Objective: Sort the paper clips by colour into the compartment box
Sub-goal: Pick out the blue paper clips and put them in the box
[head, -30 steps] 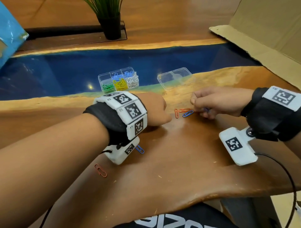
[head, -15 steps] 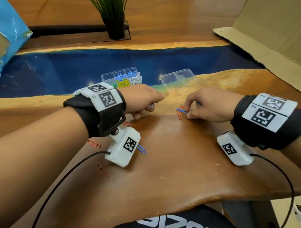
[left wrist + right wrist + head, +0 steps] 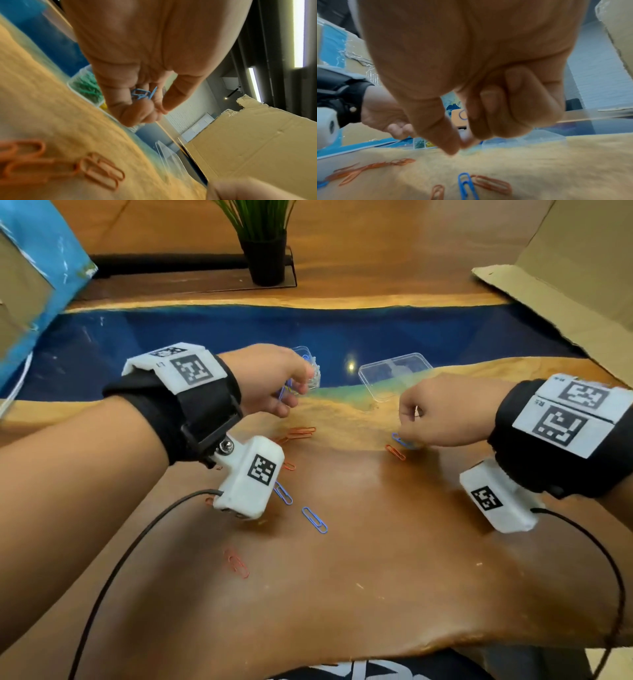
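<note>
My left hand [image 3: 291, 390] is raised in front of the clear compartment box [image 3: 306, 354] and hides most of it. Its fingers [image 3: 150, 102] grip a small bunch of blue paper clips [image 3: 141, 94]. Green clips [image 3: 85, 86] fill a near compartment. My right hand [image 3: 409, 426] hovers low over the table with fingers curled and thumb against forefinger [image 3: 460, 146]; a sliver of blue shows between them. A blue clip [image 3: 402, 441] and an orange clip [image 3: 395, 453] lie just below it, as the right wrist view shows too [image 3: 467, 185].
The box's clear lid [image 3: 394, 374] lies between my hands. Loose on the wood are orange clips [image 3: 301, 431] [image 3: 237, 563] and blue clips [image 3: 283, 493] [image 3: 314, 519]. Cardboard [image 3: 565, 285] stands at right, a potted plant [image 3: 263, 251] at the back.
My left hand has lifted off the table and moved forward to the compartment box with blue clips in it. My right hand has drawn slightly right, off the blue and orange clips.
</note>
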Action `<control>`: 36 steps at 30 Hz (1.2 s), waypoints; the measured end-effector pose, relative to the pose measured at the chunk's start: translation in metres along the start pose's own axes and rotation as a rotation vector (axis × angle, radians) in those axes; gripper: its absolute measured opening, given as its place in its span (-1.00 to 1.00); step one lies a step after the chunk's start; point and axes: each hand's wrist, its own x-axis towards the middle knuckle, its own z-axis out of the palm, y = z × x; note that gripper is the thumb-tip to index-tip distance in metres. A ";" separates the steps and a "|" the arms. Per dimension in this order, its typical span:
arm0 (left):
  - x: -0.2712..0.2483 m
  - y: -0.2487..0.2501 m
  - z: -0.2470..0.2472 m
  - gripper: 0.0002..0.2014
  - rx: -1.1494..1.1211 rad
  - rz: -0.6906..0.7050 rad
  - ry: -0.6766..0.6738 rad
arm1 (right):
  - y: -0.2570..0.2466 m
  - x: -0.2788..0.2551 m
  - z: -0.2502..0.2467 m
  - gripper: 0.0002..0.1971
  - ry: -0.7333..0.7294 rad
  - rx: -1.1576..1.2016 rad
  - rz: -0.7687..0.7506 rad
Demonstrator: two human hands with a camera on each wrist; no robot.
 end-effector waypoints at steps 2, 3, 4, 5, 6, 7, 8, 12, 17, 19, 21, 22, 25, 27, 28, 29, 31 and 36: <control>0.003 -0.001 -0.006 -0.87 -0.003 0.003 0.045 | -0.001 -0.002 0.004 -0.74 -0.054 -0.098 0.000; 0.005 -0.001 -0.007 -0.84 -0.002 0.001 0.059 | -0.001 -0.002 0.006 -0.70 -0.065 -0.122 0.003; 0.008 0.001 -0.009 -0.82 0.008 -0.005 0.076 | -0.001 -0.002 0.008 -0.68 -0.065 -0.125 0.003; 0.011 0.004 -0.010 -0.79 0.034 -0.014 0.099 | -0.001 -0.001 0.008 -0.69 -0.059 -0.115 0.003; 0.015 0.007 -0.012 -0.77 0.078 -0.018 0.126 | -0.001 0.000 0.008 -0.70 -0.054 -0.099 0.007; 0.020 0.010 -0.013 -0.74 0.135 -0.007 0.149 | -0.001 0.000 0.008 -0.73 -0.049 -0.081 0.012; 0.025 0.014 -0.016 -0.71 0.199 0.020 0.159 | -0.002 0.001 0.008 -0.75 -0.047 -0.064 0.021; 0.042 0.029 -0.020 -0.74 0.635 0.150 0.174 | 0.000 0.002 0.007 -0.80 -0.025 -0.018 0.047; 0.058 0.042 -0.013 -0.66 1.035 0.255 0.145 | 0.004 0.001 0.009 -0.83 -0.010 -0.001 0.069; 0.061 0.045 -0.008 -0.65 1.130 0.245 0.121 | 0.004 0.000 0.009 -0.83 -0.006 -0.002 0.066; 0.061 0.047 -0.004 -0.65 1.212 0.256 0.126 | 0.005 0.000 0.010 -0.81 -0.004 -0.007 0.063; 0.062 0.046 -0.002 -0.65 1.237 0.274 0.130 | 0.005 0.000 0.011 -0.80 -0.005 -0.008 0.063; 0.061 0.042 -0.004 -0.62 1.266 0.306 0.141 | 0.004 -0.003 0.011 -0.78 -0.018 -0.004 0.065; 0.061 0.038 -0.007 -0.62 1.240 0.322 0.153 | 0.004 -0.005 0.011 -0.77 -0.042 -0.001 0.066; 0.060 0.036 -0.010 -0.63 1.217 0.324 0.163 | 0.004 -0.006 0.010 -0.76 -0.059 0.008 0.069; 0.060 0.033 -0.014 -0.63 1.186 0.326 0.177 | 0.003 -0.007 0.009 -0.75 -0.071 0.025 0.070; 0.058 0.027 -0.024 -0.64 1.126 0.331 0.218 | 0.001 -0.009 0.004 -0.72 -0.070 0.081 0.059; 0.050 0.000 -0.055 -0.62 1.025 0.239 0.294 | -0.015 -0.007 -0.013 -0.62 -0.027 0.164 0.023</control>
